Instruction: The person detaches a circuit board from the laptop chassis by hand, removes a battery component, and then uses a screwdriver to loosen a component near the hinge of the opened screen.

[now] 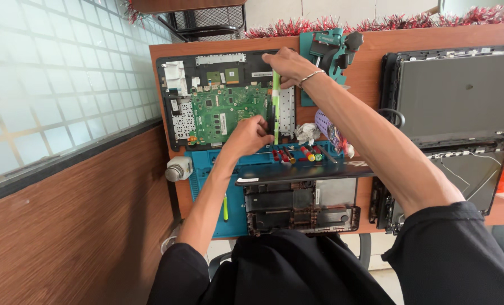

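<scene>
An opened laptop base (175, 121) with a green motherboard (223, 107) lies on the wooden desk. My right hand (288, 65), with a thin bracelet on its wrist, is closed around the top of a long green-handled screwdriver (275, 104) that lies along the base's right side. My left hand (252, 135) rests on the near edge of the base. Its fingers curl right beside the lower part of the screwdriver; whether they grip it is unclear.
A blue work mat (206, 181) holds red-handled screwdrivers (294, 153), a green pen (225, 208) and a laptop bottom cover (302, 206). Laptop screen panels (461, 96) lie at the right, a teal clamp tool (331, 48) beyond, and a silver cylinder (178, 168) and crumpled tissue (307, 133) nearby.
</scene>
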